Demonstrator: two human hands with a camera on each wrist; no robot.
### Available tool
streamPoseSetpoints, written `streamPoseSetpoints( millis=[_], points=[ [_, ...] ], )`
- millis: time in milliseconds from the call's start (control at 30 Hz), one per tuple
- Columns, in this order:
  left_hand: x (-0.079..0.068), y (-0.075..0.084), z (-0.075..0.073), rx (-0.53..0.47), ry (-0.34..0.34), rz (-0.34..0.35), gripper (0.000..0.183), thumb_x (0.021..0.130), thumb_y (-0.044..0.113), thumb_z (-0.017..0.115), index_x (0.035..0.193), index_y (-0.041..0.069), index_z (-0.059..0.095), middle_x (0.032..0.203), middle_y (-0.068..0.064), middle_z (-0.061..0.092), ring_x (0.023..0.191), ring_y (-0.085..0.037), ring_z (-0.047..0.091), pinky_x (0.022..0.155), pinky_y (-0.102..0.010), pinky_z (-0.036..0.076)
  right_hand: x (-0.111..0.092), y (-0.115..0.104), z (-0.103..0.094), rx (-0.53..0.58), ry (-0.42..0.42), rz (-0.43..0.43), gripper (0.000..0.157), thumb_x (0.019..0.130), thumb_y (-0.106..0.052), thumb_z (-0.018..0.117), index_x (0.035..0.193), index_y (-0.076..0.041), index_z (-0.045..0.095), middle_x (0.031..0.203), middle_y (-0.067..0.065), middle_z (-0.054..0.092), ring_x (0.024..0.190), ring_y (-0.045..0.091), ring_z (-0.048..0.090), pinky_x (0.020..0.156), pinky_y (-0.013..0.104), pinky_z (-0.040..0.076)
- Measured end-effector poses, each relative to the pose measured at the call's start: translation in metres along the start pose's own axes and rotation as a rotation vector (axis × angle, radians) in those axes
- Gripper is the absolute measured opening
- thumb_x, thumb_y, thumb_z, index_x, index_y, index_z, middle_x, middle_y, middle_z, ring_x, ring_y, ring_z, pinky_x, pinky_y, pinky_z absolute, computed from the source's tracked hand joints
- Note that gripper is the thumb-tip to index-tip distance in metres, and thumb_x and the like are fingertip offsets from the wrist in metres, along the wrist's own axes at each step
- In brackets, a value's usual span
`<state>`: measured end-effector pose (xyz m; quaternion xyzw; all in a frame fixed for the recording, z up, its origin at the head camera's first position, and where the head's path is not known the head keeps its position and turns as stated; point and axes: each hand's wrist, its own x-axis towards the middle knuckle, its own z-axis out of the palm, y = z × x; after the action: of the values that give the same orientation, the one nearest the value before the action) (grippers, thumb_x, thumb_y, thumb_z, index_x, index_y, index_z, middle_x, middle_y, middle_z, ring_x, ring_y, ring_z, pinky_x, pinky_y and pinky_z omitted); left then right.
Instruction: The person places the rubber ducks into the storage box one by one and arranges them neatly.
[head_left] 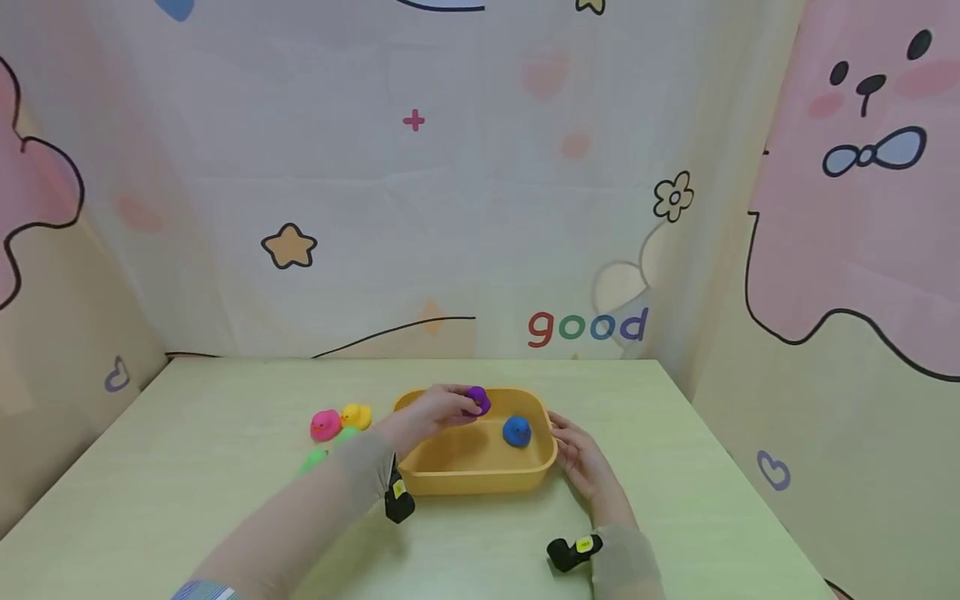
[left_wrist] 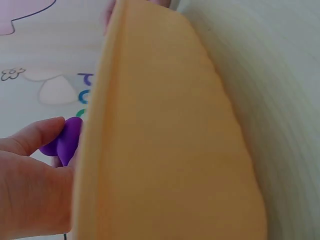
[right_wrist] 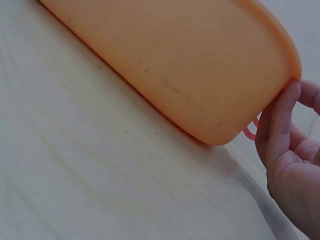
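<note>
My left hand (head_left: 444,403) pinches a small purple rubber duck (head_left: 477,401) between thumb and fingers, over the inside of a yellow plastic basin (head_left: 472,481). In the left wrist view the purple duck (left_wrist: 68,141) shows beside the basin's rim, partly hidden by it. A blue rubber duck (head_left: 517,432) sits in the right part of the basin. At the basin's right side, my right hand (head_left: 583,458) holds the rim with its fingertips. The right wrist view has those fingers (right_wrist: 280,125) bent at the basin's outer wall (right_wrist: 200,75).
Left of the basin, a pink duck (head_left: 326,426) and a yellow duck (head_left: 357,416) stand on the pale table (head_left: 247,467). Two green ducks, one of them the nearer green duck (head_left: 315,458), are partly covered by the left forearm. Printed cloth walls enclose the table.
</note>
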<state>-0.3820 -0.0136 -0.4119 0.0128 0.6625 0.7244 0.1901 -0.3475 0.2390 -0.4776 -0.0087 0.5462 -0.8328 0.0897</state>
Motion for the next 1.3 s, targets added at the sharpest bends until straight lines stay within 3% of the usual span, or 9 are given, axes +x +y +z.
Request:
streamPoseSetpoints(
  millis=[367,467,567,633,933,1033,1200,1267,1300],
  points=[
    [0.012,-0.01,0.016,0.054,0.054,-0.032,0.046,0.088,-0.013,0.06,0.133,-0.011,0.05,0.133,-0.031,0.052,0.11,-0.038,0.063,0.102,-0.042,0.048,0.002,0.004,-0.004,-0.021,-0.017,-0.057,0.052,0.101,-0.002,0.042,0.149,0.01,0.026,0.103,-0.004,0.068,0.085,0.002,0.067,0.07,0.011,0.053],
    [0.016,-0.012,0.019,0.116,0.065,-0.033,0.045,0.086,-0.011,0.063,0.13,-0.009,0.053,0.127,-0.029,0.057,0.081,-0.02,0.064,0.086,-0.025,0.055,0.002,0.002,-0.004,-0.011,-0.027,-0.041,0.052,0.101,-0.002,0.041,0.15,0.008,0.024,0.102,-0.005,0.067,0.085,0.001,0.066,0.07,0.011,0.053],
    [0.02,-0.015,0.022,0.204,0.077,-0.028,0.046,0.084,-0.009,0.067,0.129,-0.007,0.057,0.119,-0.023,0.063,0.064,-0.01,0.045,0.06,-0.016,0.039,0.003,0.0,-0.004,-0.001,-0.027,-0.026,0.052,0.102,-0.002,0.039,0.15,0.008,0.022,0.101,-0.005,0.066,0.085,0.002,0.066,0.071,0.011,0.053],
    [0.022,-0.018,0.024,0.261,0.084,-0.027,0.046,0.083,-0.007,0.07,0.128,-0.006,0.058,0.116,-0.02,0.064,0.064,-0.011,0.039,0.057,-0.02,0.031,0.004,0.0,-0.003,0.007,-0.022,-0.017,0.052,0.102,-0.002,0.039,0.151,0.007,0.022,0.1,-0.005,0.066,0.084,0.002,0.067,0.07,0.012,0.053],
    [0.021,-0.025,0.027,0.399,0.113,-0.034,0.044,0.081,-0.007,0.073,0.124,-0.007,0.062,0.119,-0.022,0.065,0.09,-0.021,0.057,0.073,-0.024,0.049,0.004,0.003,-0.002,0.011,0.007,0.0,0.053,0.101,-0.001,0.041,0.151,0.006,0.024,0.095,-0.005,0.067,0.08,0.002,0.066,0.068,0.012,0.053],
    [0.038,-0.037,0.02,0.427,0.119,-0.026,0.045,0.076,-0.006,0.078,0.119,-0.003,0.066,0.115,-0.018,0.066,0.089,-0.022,0.057,0.066,-0.024,0.044,0.004,0.003,-0.002,0.011,0.008,-0.004,0.053,0.101,-0.001,0.041,0.151,0.006,0.024,0.095,-0.005,0.067,0.081,0.002,0.066,0.069,0.012,0.053],
    [0.133,-0.099,-0.008,0.46,0.089,0.034,0.047,0.068,-0.002,0.086,0.112,0.001,0.07,0.109,-0.015,0.068,0.096,-0.025,0.059,0.079,-0.031,0.05,0.004,0.003,-0.002,0.009,0.007,-0.013,0.053,0.101,-0.001,0.04,0.15,0.007,0.024,0.095,-0.005,0.067,0.081,0.001,0.066,0.069,0.011,0.053],
    [0.164,-0.12,-0.017,0.469,0.081,0.05,0.045,0.066,-0.001,0.087,0.108,0.0,0.071,0.104,-0.017,0.067,0.091,-0.026,0.058,0.076,-0.031,0.051,0.004,0.003,-0.002,0.009,0.005,-0.014,0.053,0.101,0.0,0.04,0.15,0.007,0.024,0.095,-0.005,0.067,0.08,0.001,0.066,0.068,0.011,0.053],
    [0.164,-0.121,-0.018,0.475,0.086,0.05,0.044,0.066,-0.002,0.087,0.108,0.0,0.071,0.104,-0.017,0.067,0.09,-0.026,0.058,0.075,-0.031,0.051,0.004,0.003,-0.003,0.009,0.002,-0.013,0.053,0.101,-0.001,0.04,0.151,0.007,0.024,0.095,-0.005,0.067,0.08,0.001,0.066,0.068,0.011,0.053]
  ],
)
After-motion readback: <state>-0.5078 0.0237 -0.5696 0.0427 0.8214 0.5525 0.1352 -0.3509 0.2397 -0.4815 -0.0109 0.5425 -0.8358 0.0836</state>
